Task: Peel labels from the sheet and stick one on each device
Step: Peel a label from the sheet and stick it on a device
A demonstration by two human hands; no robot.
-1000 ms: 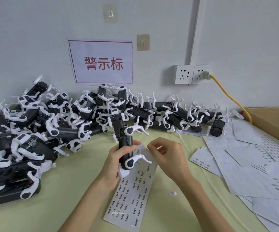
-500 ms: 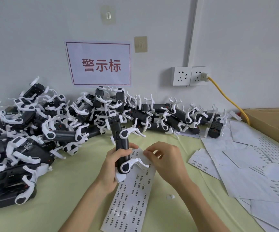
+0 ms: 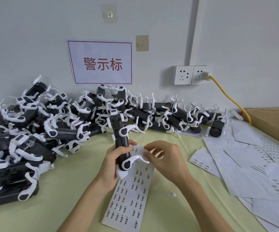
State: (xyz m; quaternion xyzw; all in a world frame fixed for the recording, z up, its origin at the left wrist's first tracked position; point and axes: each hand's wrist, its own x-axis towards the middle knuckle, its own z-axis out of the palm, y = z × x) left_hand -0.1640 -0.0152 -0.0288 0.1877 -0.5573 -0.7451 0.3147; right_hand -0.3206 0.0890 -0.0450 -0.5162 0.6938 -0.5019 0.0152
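Note:
My left hand [image 3: 112,162] grips a black device with white clips [image 3: 122,144], held upright above the table's middle. Under it lies a white label sheet [image 3: 132,193] printed with rows of small labels, its top end curled up against the device. My right hand [image 3: 164,158] is at that top end, fingertips pinching the sheet's upper edge next to the device's lower white clip. Whether a single label is lifted I cannot tell.
A big heap of the same black-and-white devices [image 3: 35,131] fills the left and back of the green table [image 3: 71,190]. Used backing sheets [image 3: 252,164] cover the right side, beside a cardboard box [image 3: 272,121]. A yellow cable [image 3: 229,96] runs from the wall socket.
Both hands and the device stay nearly in place. The right fingertips have closed in on the sheet's curled top edge beside the device.

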